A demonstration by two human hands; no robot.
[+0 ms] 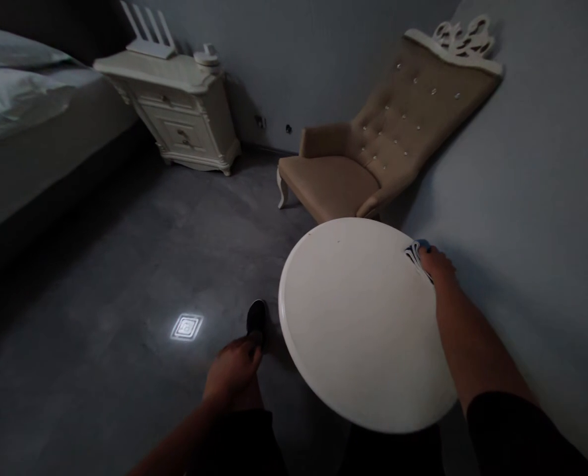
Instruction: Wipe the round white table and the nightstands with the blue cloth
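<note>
Two hands in frame: right hand (436, 264) presses a blue cloth (417, 250) on the round table (358, 324) at right, left hand (234, 370) hangs loosely curled, empty, bottom centre.

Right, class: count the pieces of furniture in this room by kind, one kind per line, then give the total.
Round white table: 1
Tufted beige armchair: 1
Cream nightstand: 1
Bed: 1
Total: 4
</note>
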